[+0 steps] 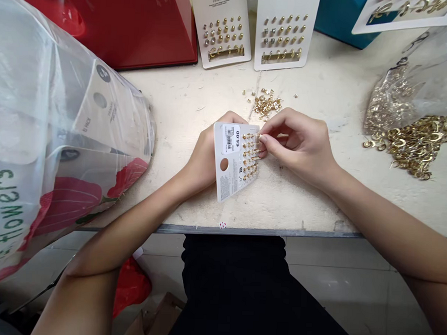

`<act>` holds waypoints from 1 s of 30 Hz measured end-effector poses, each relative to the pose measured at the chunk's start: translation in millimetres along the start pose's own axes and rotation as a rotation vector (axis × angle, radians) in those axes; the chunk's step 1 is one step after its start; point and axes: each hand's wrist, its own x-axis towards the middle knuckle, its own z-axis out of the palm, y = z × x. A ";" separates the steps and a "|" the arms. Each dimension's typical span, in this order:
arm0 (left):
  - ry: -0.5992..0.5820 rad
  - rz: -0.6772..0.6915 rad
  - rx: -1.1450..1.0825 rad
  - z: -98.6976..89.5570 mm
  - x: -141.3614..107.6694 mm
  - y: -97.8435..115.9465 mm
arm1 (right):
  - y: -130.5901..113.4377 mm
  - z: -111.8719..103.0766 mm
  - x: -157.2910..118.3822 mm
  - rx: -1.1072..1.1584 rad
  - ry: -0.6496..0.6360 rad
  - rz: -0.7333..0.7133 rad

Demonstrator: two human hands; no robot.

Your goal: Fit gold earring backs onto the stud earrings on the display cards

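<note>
On the scuffed bench point(317, 200), a large clear bag point(74, 133) printed with red flowers and packed with flat cards lies to the left, clear of the hands' working space. A red case point(122, 27) and a teal box point(342, 15) are set along the far side. Two upright cards point(221, 28) of gold studs stand there too, their faces turned toward the person, so that their layout can be seen. A second clear bag point(402, 90) is laid at the right, with gold hoops point(418, 145) heaped at its mouth, within easy reach of the right side. A small heap of studs point(265, 106) is placed just beyond the hands.

The card point(235, 160) is held over the middle of the bench, tilted, with its price sticker point(232, 138) showing. It is cupped from behind by the left hand point(205, 162), which keeps its face presented to the other hand. The right hand point(299, 145) is closed in a pinch, its fingertips point(264, 138) at the top row of gold earrings point(250, 156), where one piece appears to be gripped.
</note>
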 end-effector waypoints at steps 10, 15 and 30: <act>0.035 -0.095 -0.076 1.7 -0.9 3.5 | -0.2 0.2 0.0 -0.063 -0.008 -0.012; 0.039 -0.093 -0.057 1.9 -3.0 2.9 | -0.9 0.0 -1.1 -0.107 -0.011 -0.015; 0.064 -0.078 -0.117 1.9 -0.7 -0.1 | 1.2 1.1 -2.1 -0.143 0.023 -0.018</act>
